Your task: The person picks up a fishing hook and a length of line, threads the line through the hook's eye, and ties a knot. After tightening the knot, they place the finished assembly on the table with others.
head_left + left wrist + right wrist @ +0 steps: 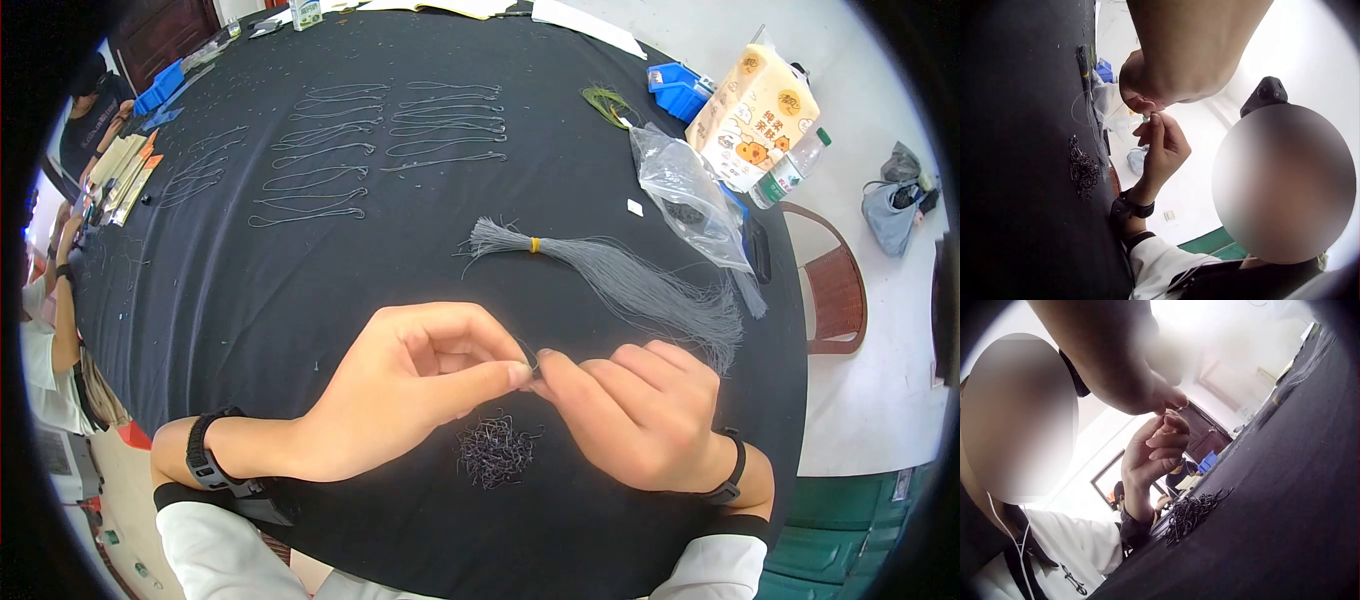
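Observation:
In the head view the left hand (400,395) and right hand (640,415) meet fingertip to fingertip above the dark cloth. Thumb and forefinger of each pinch a thin line (530,352), which shows as a loop (1079,112) in the left wrist view. Whatever small piece lies between the fingertips is mostly hidden. Just below the hands is a pile of small dark hooks (496,452), also visible in the right wrist view (1192,515). Beyond the right hand lies a bundle of grey line (620,275) with a yellow band.
Looped lines (320,175) lie in rows at the back left. A plastic bag (690,190), a tissue pack (755,115), a bottle (790,170) and a blue bin (678,92) stand or lie at the right. Other people sit at the far left edge.

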Available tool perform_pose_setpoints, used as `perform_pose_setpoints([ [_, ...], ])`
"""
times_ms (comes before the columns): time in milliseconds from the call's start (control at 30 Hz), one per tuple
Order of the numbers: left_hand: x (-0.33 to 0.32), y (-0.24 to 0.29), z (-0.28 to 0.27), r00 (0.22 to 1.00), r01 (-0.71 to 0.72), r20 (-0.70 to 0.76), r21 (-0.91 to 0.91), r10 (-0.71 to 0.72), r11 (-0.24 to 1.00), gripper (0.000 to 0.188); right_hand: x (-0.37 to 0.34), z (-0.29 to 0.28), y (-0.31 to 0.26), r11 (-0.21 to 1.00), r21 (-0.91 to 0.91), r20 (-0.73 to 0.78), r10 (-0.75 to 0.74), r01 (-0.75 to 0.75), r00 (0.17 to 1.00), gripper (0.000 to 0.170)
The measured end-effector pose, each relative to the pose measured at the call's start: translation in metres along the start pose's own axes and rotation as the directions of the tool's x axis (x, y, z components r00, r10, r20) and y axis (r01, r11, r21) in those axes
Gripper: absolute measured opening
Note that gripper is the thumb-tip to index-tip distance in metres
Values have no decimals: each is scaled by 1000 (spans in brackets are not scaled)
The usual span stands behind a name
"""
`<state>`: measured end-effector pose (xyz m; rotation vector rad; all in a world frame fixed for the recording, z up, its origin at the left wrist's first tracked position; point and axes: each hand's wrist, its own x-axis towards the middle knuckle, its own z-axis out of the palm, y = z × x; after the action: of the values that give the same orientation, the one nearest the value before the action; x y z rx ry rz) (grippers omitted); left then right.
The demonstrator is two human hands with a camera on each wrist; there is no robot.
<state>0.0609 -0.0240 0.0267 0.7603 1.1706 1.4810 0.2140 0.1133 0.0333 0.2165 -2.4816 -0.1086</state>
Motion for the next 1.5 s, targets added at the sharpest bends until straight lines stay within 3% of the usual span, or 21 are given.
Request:
perform_pose_setpoints([
  [333,-1,0,0,1000,7,1,77,-7,997,10,-3,0,7,997,78,-14,30,-29,999,22],
  [433,-2,1,1,1000,4,-11,87,-3,996,9,-1,2,11,978,194,-44,84,-74,995,26],
  [533,-2,4,0,1000,8,-22,82,-6,997,9,10,-7,10,880,404,70,244,-251,967,31],
  [667,-2,1,0,999,-31,-24,94,33,995,9,10,-2,7,760,577,99,300,-300,949,34],
  [733,-2,0,1,999,-44,-26,99,47,994,8,4,6,8,788,563,49,270,-250,962,30],
  [833,-2,0,1,997,-63,-35,113,67,992,8,-2,11,16,939,344,-148,54,0,987,23],
  [867,-2,0,1,996,-71,-38,113,75,991,8,-1,11,14,946,323,-188,49,15,981,19],
  [1067,-2,0,2,997,-62,-46,79,66,995,7,-3,11,16,957,290,-176,37,16,984,21],
  [1233,-3,-1,2,998,-39,-45,54,41,998,6,6,14,10,938,341,-203,139,-63,969,22],
  [1500,-4,-1,4,996,-85,-34,67,87,994,7,-1,15,14,934,357,-182,66,3,981,24],
])
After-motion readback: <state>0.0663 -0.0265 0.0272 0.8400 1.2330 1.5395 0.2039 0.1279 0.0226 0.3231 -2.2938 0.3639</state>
